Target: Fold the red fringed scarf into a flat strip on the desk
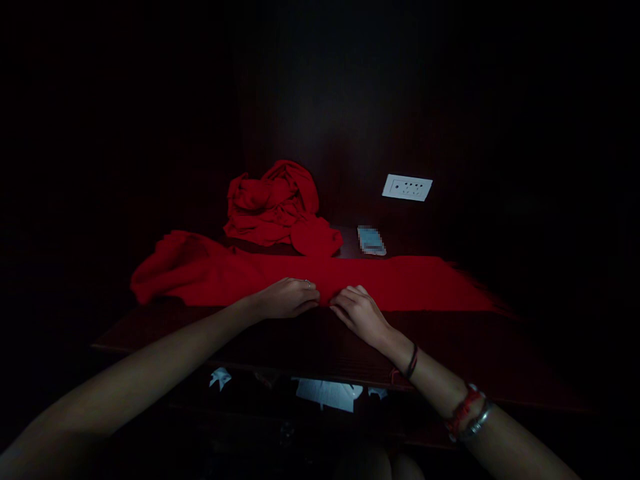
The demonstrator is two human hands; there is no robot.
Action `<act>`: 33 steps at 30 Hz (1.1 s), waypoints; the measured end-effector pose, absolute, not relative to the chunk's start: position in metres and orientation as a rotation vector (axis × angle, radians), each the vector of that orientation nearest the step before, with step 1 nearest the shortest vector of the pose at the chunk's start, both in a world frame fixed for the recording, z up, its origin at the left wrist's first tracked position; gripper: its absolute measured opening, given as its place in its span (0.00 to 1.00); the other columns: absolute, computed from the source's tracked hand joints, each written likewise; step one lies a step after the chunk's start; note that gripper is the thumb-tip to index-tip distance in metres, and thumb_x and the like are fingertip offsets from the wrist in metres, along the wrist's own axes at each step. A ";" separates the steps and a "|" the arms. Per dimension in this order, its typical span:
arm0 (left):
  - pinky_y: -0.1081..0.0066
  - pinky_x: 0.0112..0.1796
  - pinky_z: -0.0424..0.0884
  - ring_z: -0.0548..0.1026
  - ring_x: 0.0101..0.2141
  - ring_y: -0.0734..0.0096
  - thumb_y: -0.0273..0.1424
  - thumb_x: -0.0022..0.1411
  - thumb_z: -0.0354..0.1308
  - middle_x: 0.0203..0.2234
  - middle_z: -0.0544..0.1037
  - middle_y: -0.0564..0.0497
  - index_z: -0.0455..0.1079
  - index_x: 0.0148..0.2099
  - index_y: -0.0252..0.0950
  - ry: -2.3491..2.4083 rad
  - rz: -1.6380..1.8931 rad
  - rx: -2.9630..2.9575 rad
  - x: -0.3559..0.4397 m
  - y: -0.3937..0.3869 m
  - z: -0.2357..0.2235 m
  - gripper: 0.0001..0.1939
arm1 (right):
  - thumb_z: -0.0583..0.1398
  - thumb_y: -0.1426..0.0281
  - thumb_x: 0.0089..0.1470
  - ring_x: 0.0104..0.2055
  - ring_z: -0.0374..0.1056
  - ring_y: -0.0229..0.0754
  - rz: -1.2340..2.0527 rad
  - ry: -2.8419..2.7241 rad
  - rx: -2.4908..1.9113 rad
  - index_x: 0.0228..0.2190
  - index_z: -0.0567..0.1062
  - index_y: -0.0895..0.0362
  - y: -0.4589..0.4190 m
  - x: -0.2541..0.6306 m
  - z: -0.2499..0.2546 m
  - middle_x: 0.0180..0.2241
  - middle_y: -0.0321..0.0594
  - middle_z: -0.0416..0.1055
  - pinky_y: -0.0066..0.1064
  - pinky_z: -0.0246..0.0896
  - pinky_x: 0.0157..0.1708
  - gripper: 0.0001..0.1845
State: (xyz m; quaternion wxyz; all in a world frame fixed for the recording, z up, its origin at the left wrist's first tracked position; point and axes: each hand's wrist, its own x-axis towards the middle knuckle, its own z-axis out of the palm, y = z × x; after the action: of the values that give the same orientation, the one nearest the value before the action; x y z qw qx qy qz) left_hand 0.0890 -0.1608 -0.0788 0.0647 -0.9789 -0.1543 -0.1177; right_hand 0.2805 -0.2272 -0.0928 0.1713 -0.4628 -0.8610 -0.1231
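Note:
A long strip of red cloth (400,283) lies across the dark table, flat at the right and rumpled at its left end. My left hand (287,297), with a ring on one finger, is closed at the cloth's near edge, its fingers curled in. Just to the right, a small gap apart, my right hand (359,313) pinches the same edge with bent fingers. Both sets of fingertips partly hide the edge between them. Bracelets circle my right wrist and forearm.
Behind the strip sits a bunched heap of red cloth (270,203). A small bluish, blurred rectangular object (371,241) lies at the back, below a white wall socket (407,188). White papers (327,394) show under the front edge of the table (280,343). The surroundings are very dark.

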 end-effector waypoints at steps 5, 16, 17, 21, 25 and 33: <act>0.76 0.31 0.62 0.68 0.30 0.74 0.31 0.62 0.40 0.28 0.70 0.51 0.64 0.34 0.35 -0.457 -0.333 -2.898 0.088 -0.161 -0.078 0.12 | 0.49 0.70 0.54 0.31 0.59 0.38 -0.390 -2.455 -1.302 0.30 0.71 0.59 -0.227 0.280 -0.092 0.28 0.40 0.67 0.29 0.49 0.33 0.11; 0.76 0.29 0.61 0.69 0.31 0.73 0.34 0.59 0.45 0.29 0.70 0.52 0.64 0.37 0.36 -0.457 -0.281 -2.908 0.082 -0.164 -0.070 0.09 | 0.49 0.71 0.55 0.30 0.59 0.37 -0.389 -2.459 -1.345 0.28 0.71 0.59 -0.225 0.267 -0.092 0.27 0.40 0.67 0.29 0.49 0.34 0.12; 0.76 0.29 0.61 0.69 0.30 0.73 0.33 0.59 0.45 0.29 0.70 0.52 0.64 0.36 0.36 -0.460 -0.279 -2.912 0.081 -0.163 -0.069 0.08 | 0.49 0.70 0.54 0.31 0.59 0.37 -0.385 -2.455 -1.342 0.29 0.71 0.59 -0.225 0.267 -0.092 0.27 0.40 0.67 0.29 0.49 0.34 0.11; 0.76 0.29 0.61 0.69 0.28 0.74 0.30 0.60 0.43 0.27 0.70 0.53 0.64 0.34 0.36 -0.465 -0.274 -2.925 0.080 -0.161 -0.070 0.09 | 0.53 0.66 0.52 0.33 0.59 0.39 -0.389 -2.444 -1.313 0.32 0.70 0.59 -0.225 0.266 -0.092 0.29 0.40 0.67 0.30 0.49 0.35 0.10; 0.76 0.29 0.61 0.69 0.28 0.74 0.30 0.60 0.43 0.26 0.70 0.52 0.64 0.34 0.36 -0.444 -0.279 -2.934 0.080 -0.160 -0.071 0.09 | 0.51 0.71 0.54 0.30 0.59 0.37 -0.440 -2.469 -1.297 0.28 0.70 0.58 -0.223 0.264 -0.093 0.26 0.39 0.66 0.29 0.48 0.33 0.10; 0.75 0.28 0.61 0.70 0.28 0.73 0.30 0.61 0.42 0.27 0.72 0.52 0.64 0.34 0.35 -0.472 -0.259 -2.926 0.083 -0.163 -0.069 0.10 | 0.52 0.67 0.53 0.31 0.59 0.38 -0.423 -2.453 -1.267 0.29 0.70 0.59 -0.223 0.262 -0.092 0.27 0.40 0.66 0.30 0.49 0.34 0.10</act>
State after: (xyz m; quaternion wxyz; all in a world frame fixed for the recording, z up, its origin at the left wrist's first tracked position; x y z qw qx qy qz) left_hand 0.0826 -0.1626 -0.0690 0.0830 -0.9801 -0.1582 -0.0868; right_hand 0.2621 -0.2230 -0.0923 0.1734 -0.4466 -0.8650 -0.1492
